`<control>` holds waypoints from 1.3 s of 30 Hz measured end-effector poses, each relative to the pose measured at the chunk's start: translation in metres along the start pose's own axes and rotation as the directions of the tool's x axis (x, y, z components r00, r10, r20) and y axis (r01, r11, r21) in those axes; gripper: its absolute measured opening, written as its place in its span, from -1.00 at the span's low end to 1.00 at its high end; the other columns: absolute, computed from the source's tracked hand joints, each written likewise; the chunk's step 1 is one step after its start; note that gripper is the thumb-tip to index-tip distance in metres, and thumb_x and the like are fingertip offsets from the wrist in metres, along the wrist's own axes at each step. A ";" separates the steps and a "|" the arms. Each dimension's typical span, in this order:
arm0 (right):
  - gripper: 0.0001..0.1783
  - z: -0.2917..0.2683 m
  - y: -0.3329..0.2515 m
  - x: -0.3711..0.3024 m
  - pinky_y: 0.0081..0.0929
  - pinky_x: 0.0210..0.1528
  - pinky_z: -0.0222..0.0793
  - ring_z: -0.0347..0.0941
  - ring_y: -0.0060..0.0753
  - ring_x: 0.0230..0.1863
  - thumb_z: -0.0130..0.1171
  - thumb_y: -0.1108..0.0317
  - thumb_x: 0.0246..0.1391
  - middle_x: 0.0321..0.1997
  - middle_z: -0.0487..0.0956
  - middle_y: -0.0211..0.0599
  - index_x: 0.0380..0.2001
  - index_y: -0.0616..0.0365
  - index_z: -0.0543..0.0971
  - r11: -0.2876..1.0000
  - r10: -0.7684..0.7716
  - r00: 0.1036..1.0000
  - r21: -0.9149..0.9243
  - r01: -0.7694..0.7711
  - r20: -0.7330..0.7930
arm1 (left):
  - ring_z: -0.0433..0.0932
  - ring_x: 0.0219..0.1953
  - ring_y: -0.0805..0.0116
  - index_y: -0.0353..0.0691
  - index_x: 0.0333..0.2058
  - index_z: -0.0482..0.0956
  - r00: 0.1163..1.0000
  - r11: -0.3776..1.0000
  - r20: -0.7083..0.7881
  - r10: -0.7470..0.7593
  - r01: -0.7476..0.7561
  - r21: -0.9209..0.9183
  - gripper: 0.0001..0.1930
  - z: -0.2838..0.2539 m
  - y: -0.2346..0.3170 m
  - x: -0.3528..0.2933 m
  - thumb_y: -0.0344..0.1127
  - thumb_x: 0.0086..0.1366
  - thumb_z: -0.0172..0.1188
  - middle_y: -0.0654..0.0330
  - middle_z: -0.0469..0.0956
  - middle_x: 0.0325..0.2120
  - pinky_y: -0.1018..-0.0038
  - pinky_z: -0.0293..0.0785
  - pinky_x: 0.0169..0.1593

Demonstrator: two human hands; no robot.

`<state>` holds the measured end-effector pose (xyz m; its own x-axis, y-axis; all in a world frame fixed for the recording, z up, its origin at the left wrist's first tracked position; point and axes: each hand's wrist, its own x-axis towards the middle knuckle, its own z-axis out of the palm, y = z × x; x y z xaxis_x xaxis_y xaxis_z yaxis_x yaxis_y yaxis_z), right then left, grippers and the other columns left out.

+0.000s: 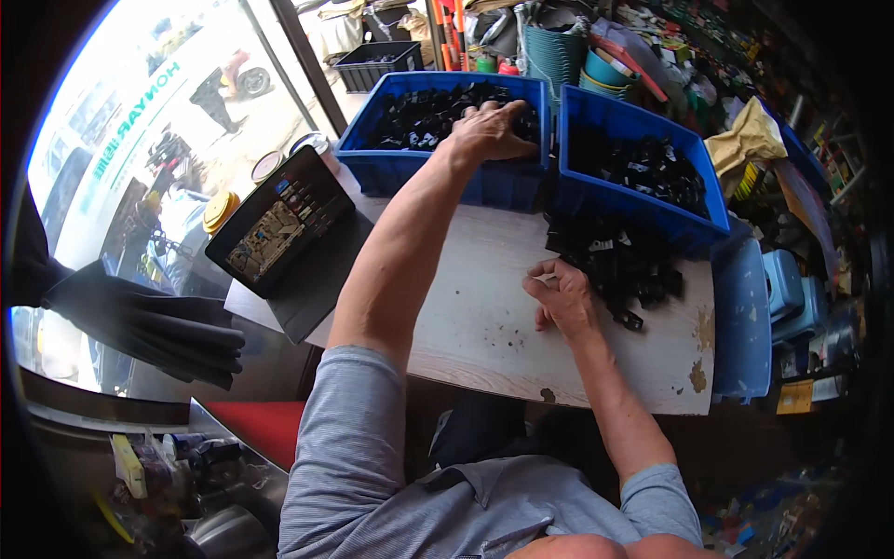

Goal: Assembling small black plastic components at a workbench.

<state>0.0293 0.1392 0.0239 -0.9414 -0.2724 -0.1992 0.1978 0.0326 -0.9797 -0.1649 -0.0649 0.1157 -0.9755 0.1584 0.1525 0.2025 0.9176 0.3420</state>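
Observation:
My left hand (486, 132) reaches over the left blue plastic bin (442, 168), which is filled with small black plastic parts (410, 119). Its thumb and fingers are spread, with the fingertips at the parts near the bin's right end; nothing is visibly held. On the white tabletop (466, 307), my right hand (566, 300) rests with loosely bent fingers, the thumb apart from the index finger, and no held thing shows. Just beyond it lies a loose pile of similar black parts (619, 261), some close to its knuckles.
A second blue bin (643, 196) of black parts stands right of the first. At left, a tablet (279, 224) leans on its dark cover, near a yellow round stack (220, 212). A translucent blue lid or panel (742, 317) borders the table's right edge. Stacked goods crowd the background.

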 end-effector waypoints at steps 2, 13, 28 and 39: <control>-0.71 -0.001 -0.003 0.006 -0.57 -0.74 0.30 0.36 -0.59 -0.79 0.33 0.36 0.11 -0.70 0.44 -0.45 -0.18 0.30 0.53 1.000 0.005 1.000 -0.028 -0.005 0.011 | 0.26 0.34 -0.21 0.31 0.38 0.22 0.995 1.000 0.098 -0.024 0.023 0.013 -0.06 0.004 0.011 0.011 0.26 -0.02 0.30 -0.01 0.32 0.30 -0.02 0.29 0.32; -0.75 -0.007 -0.004 0.020 -0.52 -0.65 0.42 0.36 -0.58 -0.76 0.32 0.40 0.12 -0.73 0.37 -0.50 -0.19 0.30 0.54 0.986 -0.044 0.997 0.164 0.033 0.066 | 0.40 0.25 -0.21 0.31 0.34 0.32 0.988 0.981 0.123 -0.088 0.065 0.183 -0.13 0.016 0.002 0.033 0.27 -0.02 0.28 -0.03 0.40 0.26 -0.01 0.33 0.28; -0.71 -0.010 -0.002 0.021 -0.44 -0.59 0.51 0.36 -0.56 -0.75 0.33 0.39 0.12 -0.74 0.34 -0.50 -0.15 0.33 0.54 0.979 -0.038 0.994 0.205 0.016 0.102 | 0.49 0.20 -0.04 0.32 0.23 0.46 0.992 0.948 0.053 -0.111 0.090 0.305 -0.30 0.016 0.002 0.028 0.08 0.04 0.32 0.07 0.47 0.17 0.09 0.45 0.20; -0.68 -0.010 -0.001 0.022 -0.45 -0.57 0.53 0.39 -0.56 -0.74 0.35 0.37 0.11 -0.74 0.35 -0.50 -0.14 0.32 0.54 0.977 -0.043 0.993 0.211 0.019 0.111 | 0.52 0.20 0.12 0.39 0.22 0.48 0.960 0.936 0.141 -0.242 0.192 0.296 -0.36 0.018 0.000 0.038 0.00 0.09 0.29 0.16 0.52 0.17 0.19 0.45 0.24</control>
<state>0.0059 0.1425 0.0202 -0.9129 -0.3782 -0.1533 0.2335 -0.1760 -0.9563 -0.2039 -0.0525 0.1045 -0.9976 -0.0180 -0.0673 -0.0231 0.9969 0.0751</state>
